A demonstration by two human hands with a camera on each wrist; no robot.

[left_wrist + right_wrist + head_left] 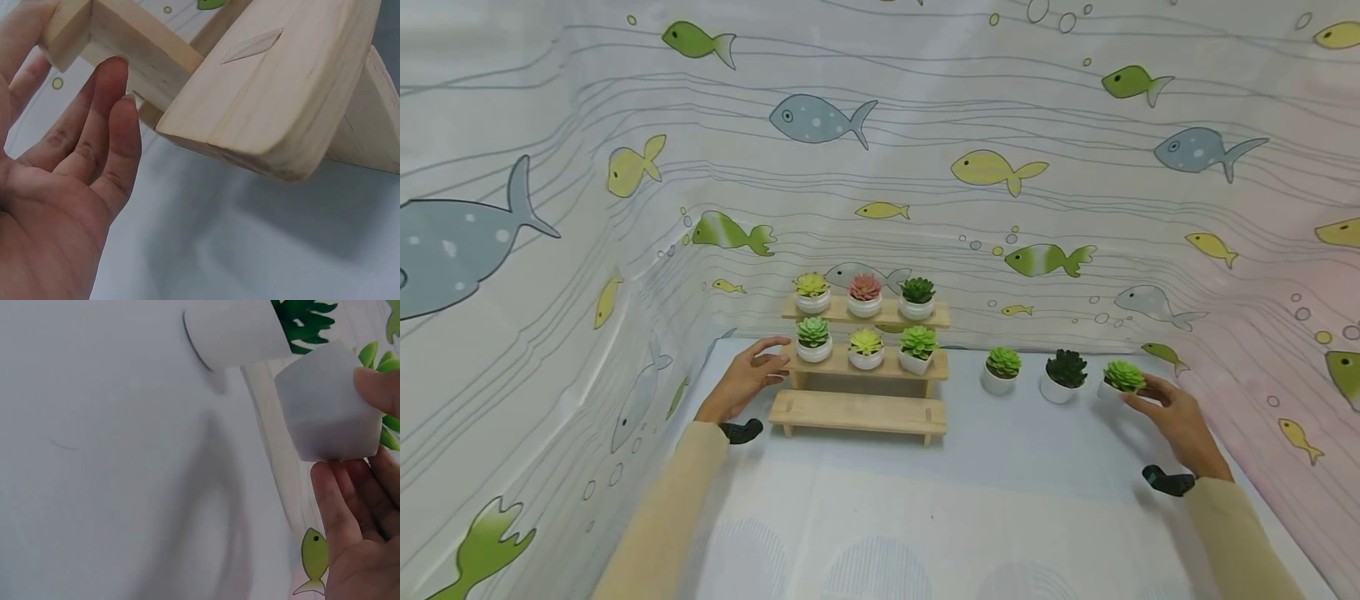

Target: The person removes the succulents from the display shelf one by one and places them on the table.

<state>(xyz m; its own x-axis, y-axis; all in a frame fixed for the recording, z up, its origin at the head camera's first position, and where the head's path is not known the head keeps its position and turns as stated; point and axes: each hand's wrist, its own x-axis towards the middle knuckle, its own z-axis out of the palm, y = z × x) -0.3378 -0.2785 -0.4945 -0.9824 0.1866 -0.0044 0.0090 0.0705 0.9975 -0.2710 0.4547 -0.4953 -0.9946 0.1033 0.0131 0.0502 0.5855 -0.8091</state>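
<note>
Fish-printed sheeting (pixel 925 50) surrounds the pale tabletop (pixel 1037 492) on three sides.

Both arms out front, spread wide, sleeves down to the wrists. Left forearm (pixel 658 521) comes in from bottom left, angled up and inward; right forearm (pixel 1240 542) mirrors it from bottom right. Left hand (pixel 748 380) sits a bit higher in the head view. Its thumb and index are set in a pinch, other fingers loosely bent, palm in sight of its wrist cam. Right hand (pixel 1176 421) is turned inward in a pinch grip: thumb (pixel 377 390) on one side, fingers (pixel 337 503) opposite, part of palm visible below.
</note>
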